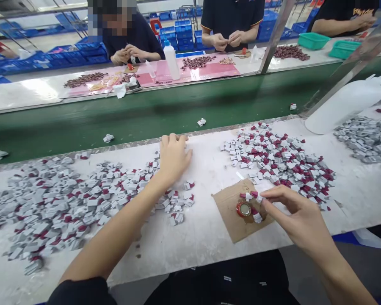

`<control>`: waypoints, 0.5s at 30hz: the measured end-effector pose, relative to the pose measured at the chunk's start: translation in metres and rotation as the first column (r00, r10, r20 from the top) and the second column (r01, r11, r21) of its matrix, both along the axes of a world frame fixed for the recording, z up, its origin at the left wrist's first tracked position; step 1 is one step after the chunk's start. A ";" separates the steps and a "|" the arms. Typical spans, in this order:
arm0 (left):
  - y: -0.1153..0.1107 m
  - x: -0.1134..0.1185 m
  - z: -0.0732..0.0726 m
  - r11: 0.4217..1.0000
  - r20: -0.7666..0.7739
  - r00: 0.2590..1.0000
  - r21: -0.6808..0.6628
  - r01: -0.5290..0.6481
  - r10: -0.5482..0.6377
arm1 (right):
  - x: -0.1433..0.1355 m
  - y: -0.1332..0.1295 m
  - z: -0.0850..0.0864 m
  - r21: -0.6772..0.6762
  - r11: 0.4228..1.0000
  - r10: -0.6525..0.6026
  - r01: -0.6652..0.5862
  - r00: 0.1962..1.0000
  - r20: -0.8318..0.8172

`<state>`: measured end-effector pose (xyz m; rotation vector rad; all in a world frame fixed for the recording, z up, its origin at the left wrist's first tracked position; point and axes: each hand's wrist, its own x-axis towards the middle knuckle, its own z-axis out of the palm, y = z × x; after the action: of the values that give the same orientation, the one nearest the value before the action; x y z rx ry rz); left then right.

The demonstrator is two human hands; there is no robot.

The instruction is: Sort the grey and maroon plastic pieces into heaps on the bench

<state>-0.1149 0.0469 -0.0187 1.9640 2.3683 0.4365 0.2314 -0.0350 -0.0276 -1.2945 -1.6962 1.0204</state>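
One small part (259,198) is in the right hand (301,220).

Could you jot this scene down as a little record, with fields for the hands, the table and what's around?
Left hand: at the table's back edge; grip unclear
Right hand: fingertips pinching a small part over the cardboard
Cardboard: red cap and more parts on it
Table: left pile, right pile, grey pile, white bottle
Green strip: four small clumps
Across: three people at a second table
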 end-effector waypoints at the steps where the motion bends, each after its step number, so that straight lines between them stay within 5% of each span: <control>1: 0.008 -0.008 -0.005 0.999 -0.038 0.999 -0.024 -0.022 0.021 | 0.003 -0.006 -0.003 -0.002 1.000 -0.001 0.001 1.000 0.013; 8: 0.034 -0.027 -0.020 0.986 0.062 0.990 -0.101 0.134 -0.128 | -0.002 -0.027 -0.006 -0.007 1.000 -0.011 0.011 0.999 -0.031; 12: 0.021 -0.009 -0.018 0.950 0.259 0.941 -0.164 0.267 -0.219 | -0.007 -0.031 -0.005 -0.009 1.000 -0.020 0.020 0.999 -0.046; 15: 0.008 0.011 -0.020 0.925 0.256 0.921 -0.166 0.342 -0.295 | -0.009 -0.033 -0.006 -0.011 1.000 -0.014 0.013 0.999 -0.031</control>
<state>-0.1041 0.0550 -0.0383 2.0285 1.8307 0.3556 0.2227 -0.0682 -0.0332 -1.2887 -1.6588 1.0377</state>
